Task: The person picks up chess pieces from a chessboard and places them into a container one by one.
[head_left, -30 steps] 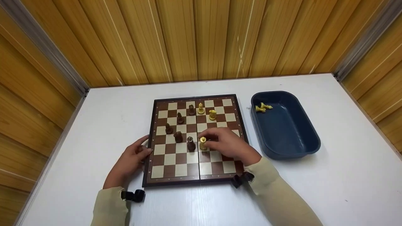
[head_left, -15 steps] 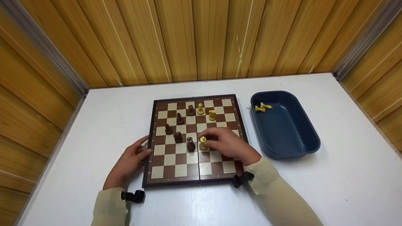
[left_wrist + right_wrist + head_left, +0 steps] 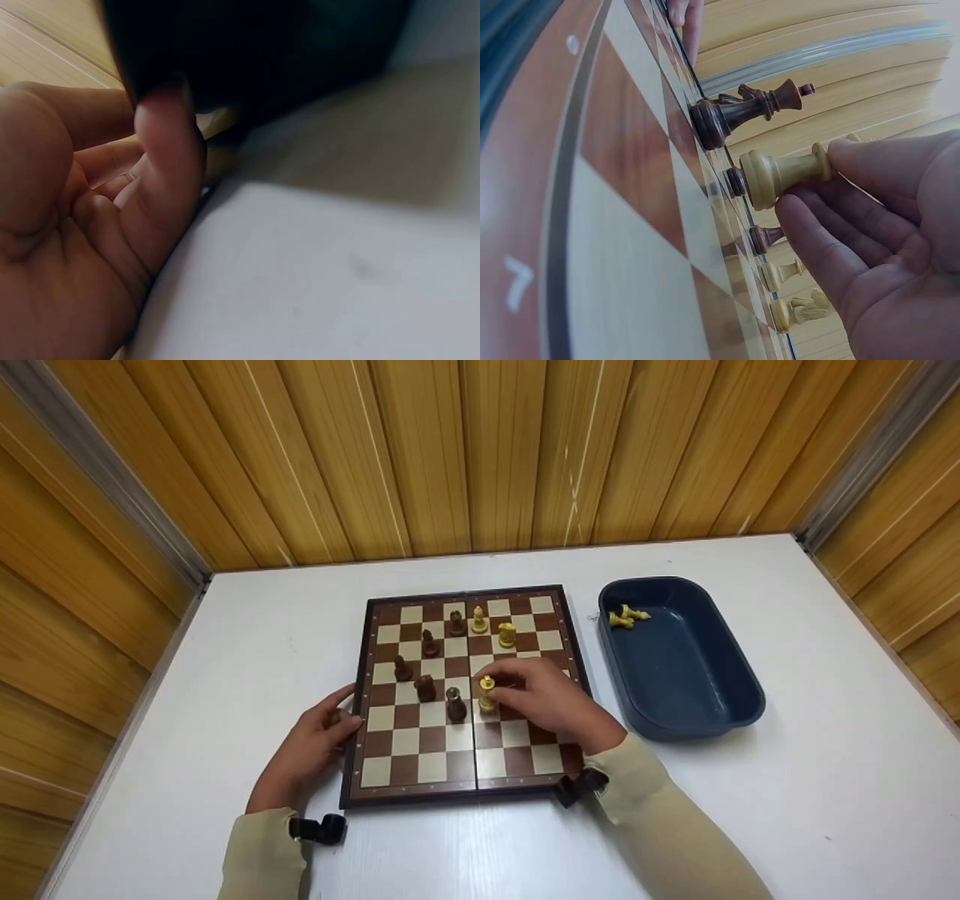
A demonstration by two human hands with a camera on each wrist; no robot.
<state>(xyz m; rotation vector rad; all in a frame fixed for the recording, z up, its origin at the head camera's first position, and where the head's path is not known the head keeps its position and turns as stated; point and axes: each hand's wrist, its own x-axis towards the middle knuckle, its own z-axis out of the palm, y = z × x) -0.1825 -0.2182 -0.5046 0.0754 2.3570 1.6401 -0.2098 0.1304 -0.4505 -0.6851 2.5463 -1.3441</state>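
Pale chess piece (image 3: pixel 771 178) raised slightly | right hand (image 3: pixel 547 699): grip pinching it | left hand (image 3: pixel 311 742): loose against chessboard (image 3: pixel 418 767), some fingers hidden

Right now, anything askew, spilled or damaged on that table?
Nothing spilled or visibly damaged. Only the yellow chess pieces lying on their sides in the blue tub's far-left corner look askew, since the dark chess pieces on the chessboard stand upright.
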